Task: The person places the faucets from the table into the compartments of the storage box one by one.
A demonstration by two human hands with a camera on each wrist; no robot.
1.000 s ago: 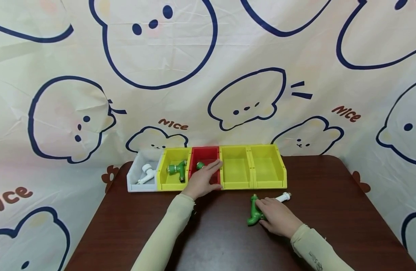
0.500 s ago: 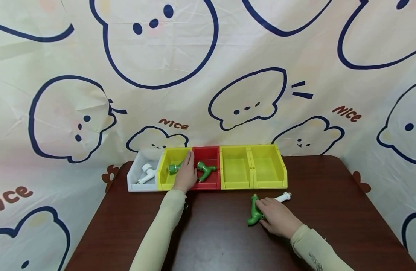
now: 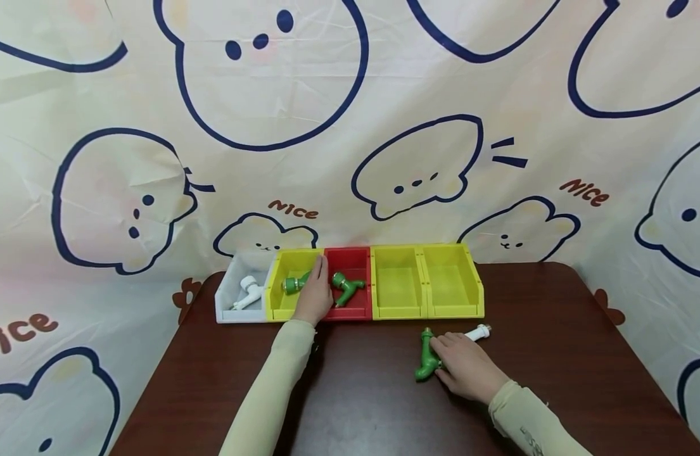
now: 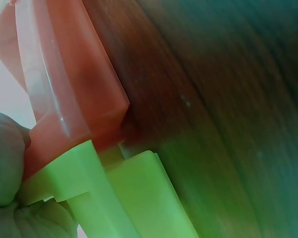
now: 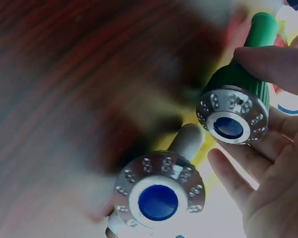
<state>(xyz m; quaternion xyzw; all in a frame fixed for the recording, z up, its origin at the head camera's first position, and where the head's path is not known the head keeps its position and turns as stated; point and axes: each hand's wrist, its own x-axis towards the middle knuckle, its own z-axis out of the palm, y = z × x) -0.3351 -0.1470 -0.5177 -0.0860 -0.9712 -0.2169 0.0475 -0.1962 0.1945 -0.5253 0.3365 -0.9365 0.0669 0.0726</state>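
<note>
My left hand (image 3: 314,293) rests at the wall between a yellow bin (image 3: 294,315) and the red bin (image 3: 350,313), its fingers stretched forward along that wall. In the left wrist view, skin touches the adjoining red and yellow rims. One green faucet (image 3: 292,285) in the yellow bin is partly covered by this hand; another green faucet (image 3: 346,289) lies in the red bin. On the table, my right hand (image 3: 469,366) holds a green faucet (image 5: 233,82) between thumb and fingers. Beside it lies a white faucet (image 5: 186,144), partly hidden by the hand in the head view.
The left end of the row is a white bin (image 3: 227,310) holding a white faucet (image 3: 248,292). Two more yellow bins (image 3: 398,278) stand to the right of the red one. A patterned cloth (image 3: 418,82) hangs behind the dark wooden table (image 3: 361,405).
My left hand has moved left from the red bin to the wall it shares with the yellow bin, uncovering the faucet in the red bin. My right hand has stayed in place.
</note>
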